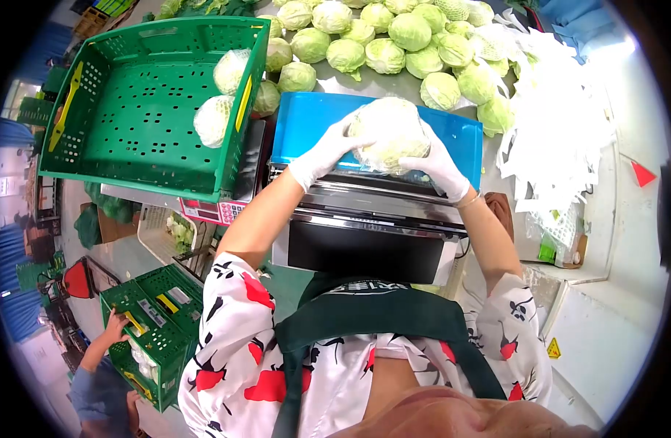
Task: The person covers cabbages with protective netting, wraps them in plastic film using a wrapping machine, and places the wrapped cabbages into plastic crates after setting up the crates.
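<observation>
Between my two white-gloved hands is a pale cabbage (391, 131) in clear wrap and what looks like white netting. My left hand (326, 152) grips its left side, and my right hand (439, 168) curls round its lower right side. The cabbage is over a blue-topped machine (299, 120), which has a metal front edge and a dark panel (357, 252) nearer my body. Its underside is hidden, so I cannot tell whether it touches the blue top.
On the left, a green crate (138, 171) holds two wrapped cabbages (217, 117) and rests by a red-edged scale (222, 212). Many loose cabbages (383, 55) cover the back. White net sleeves (554, 124) pile at right. Another person's hand (116, 328) touches a green crate (156, 306) lower left.
</observation>
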`<state>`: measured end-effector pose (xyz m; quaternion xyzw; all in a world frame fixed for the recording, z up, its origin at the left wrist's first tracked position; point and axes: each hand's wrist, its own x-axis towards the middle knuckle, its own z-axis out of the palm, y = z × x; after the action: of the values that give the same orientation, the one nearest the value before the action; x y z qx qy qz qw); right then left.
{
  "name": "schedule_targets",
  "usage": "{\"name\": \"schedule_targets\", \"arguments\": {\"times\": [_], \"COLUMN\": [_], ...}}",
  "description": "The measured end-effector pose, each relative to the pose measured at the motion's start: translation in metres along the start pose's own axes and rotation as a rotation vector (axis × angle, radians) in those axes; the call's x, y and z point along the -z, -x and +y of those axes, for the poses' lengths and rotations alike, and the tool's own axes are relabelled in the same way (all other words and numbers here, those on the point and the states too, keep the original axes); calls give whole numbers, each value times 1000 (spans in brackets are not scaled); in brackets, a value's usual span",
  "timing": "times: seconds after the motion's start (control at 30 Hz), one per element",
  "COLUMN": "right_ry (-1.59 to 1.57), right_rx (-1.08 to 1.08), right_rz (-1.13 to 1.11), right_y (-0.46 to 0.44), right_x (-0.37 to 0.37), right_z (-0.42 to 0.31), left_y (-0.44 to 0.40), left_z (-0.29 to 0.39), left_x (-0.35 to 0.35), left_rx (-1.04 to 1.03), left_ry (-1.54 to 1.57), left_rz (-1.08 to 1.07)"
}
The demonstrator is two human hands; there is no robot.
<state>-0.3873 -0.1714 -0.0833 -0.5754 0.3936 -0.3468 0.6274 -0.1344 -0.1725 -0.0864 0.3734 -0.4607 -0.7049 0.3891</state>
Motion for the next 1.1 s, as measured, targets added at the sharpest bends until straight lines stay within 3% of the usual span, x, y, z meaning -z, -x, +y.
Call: {"name": "schedule_targets", "arguments": {"times": [0.07, 0.1, 0.2, 0.27, 0.33, 0.43, 0.53, 0.6, 0.63, 0.67, 0.77, 0.8, 0.87, 0.9, 0.93, 0.97, 1.03, 1.1], "right_ry": [-318, -434, -428, -499, -517, -677, -755, -733, -1037, -1345, -656, -244, 550, 360, 166, -31, -255, -413], "right_rx": [-182, -179, -325, -556, -642, -767, -853, -783, -894, -996, -996, -802, -358, -441, -520, -593, -591, -683], "right_rz": [54, 26, -21, -170, -172, -48, -121, -159, -155, -146, -8, 52, 158, 334, 508, 677, 669, 650], "right_y": [30, 52, 127, 172, 202, 201, 188, 183, 190, 200, 225, 240, 265, 267, 268, 269, 265, 267], "right_x": [-18, -30, -56, -72, -93, -117, -115, -118, -116, -111, -107, -109, -117, -120, -123, -125, -112, -94], "right_z": [-8, -24, -53, -66, -46, -5, 30, 17, 34, 50, 33, 30, 24, 25, 26, 27, 18, 25], "left_y": [33, 52, 117, 166, 204, 215, 210, 212, 215, 224, 253, 265, 284, 287, 291, 288, 280, 281], "left_z": [16, 21, 28, 30, 3, -52, -81, -68, -55, -58, -78, -75, -74, -76, -78, -68, -48, -49], "left_x": [-15, -14, -34, -48, -56, -42, -30, -33, -38, -40, -27, -37, -44, -43, -45, -45, -45, -29], "left_rx": [144, 203, 284, 611, 747, 923, 995, 1056, 1084, 1035, 838, 714, 325, -15, 85, 130, 226, 317], "left_ry": [193, 188, -31, 14, 186, 277, 254, 261, 236, 295, 347, 164, -649, -907, -573, -532, -352, -228], "left_rz": [59, -11, -181, -268, -237, -245, -279, -195, -146, -138, -189, -80, 113, 190, 262, 341, 530, 468]}}
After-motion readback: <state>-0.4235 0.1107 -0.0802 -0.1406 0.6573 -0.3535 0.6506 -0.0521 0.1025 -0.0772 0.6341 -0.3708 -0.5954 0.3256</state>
